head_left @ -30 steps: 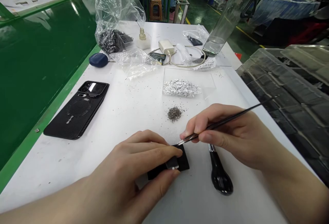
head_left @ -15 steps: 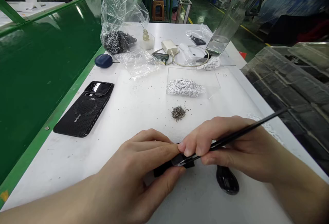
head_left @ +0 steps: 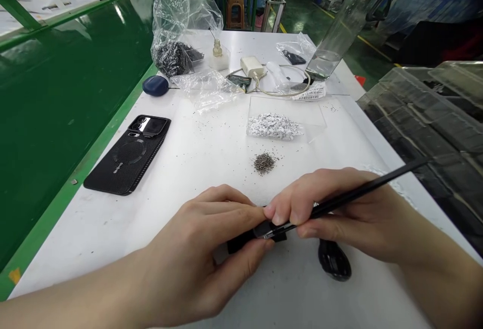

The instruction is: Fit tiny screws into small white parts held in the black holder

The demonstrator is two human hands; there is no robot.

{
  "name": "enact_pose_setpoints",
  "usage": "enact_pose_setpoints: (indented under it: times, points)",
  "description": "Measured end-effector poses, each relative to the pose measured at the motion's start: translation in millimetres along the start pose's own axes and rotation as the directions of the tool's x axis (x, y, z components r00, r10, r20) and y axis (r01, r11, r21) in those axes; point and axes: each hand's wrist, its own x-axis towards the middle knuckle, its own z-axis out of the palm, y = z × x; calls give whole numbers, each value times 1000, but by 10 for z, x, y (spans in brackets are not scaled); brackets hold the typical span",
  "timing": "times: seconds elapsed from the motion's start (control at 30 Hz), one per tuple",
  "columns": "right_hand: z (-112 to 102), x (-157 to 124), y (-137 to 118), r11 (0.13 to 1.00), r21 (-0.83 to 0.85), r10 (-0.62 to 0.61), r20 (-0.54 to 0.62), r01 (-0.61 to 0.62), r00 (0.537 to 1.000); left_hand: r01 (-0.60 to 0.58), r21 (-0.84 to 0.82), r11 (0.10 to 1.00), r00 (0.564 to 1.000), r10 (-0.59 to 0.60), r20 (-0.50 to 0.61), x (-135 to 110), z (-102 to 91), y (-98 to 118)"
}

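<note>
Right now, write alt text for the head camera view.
The left hand pinches a small black rectangular piece over a white table, while the right hand holds a slim black pointed tool against it. A black textured phone case lies nearby.

We see a bright, evenly lit scene; overhead light washes the white bench (head_left: pixel 86 238) and leaves only soft shadows beneath the left hand (head_left: pixel 188 253) and the right hand (head_left: pixel 339 213); streaks of glare run along the green panel (head_left: pixel 60 117) and glint across the plastic bag (head_left: pixel 177 12); the wide lens bows the bench edges and the clear tray (head_left: pixel 422 112) at the frame's right; we find the picture fairly sharp, with the far floor (head_left: pixel 290 12) slightly soft.
</note>
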Motion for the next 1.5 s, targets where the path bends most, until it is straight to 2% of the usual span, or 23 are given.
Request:
enact_pose_setpoints:
  times: [0.4,0.57,1.03,1.27,1.5]
  points:
    - [9,0,-9,998,43,47,-16,-46,999,5,-7,1000,1000,-4,14,23,3,-30]
    - [1,-13,-8,995,82,61,-14,-60,998,20,-15,1000,1000,-21,-12,22,-3,-16]
    - [2,13,12,992,109,63,-19,-61,998,38,-6,999,999,-38,32,29,-33,8]
    - [-13,-3,20,996,84,40,-36,-37,999,38,-23,999,999,-38,7,35,-12,-5]
    - [-10,-8,9,989,137,54,-5,-52,999,60,-10,998,998,-60,17,18,-21,5]
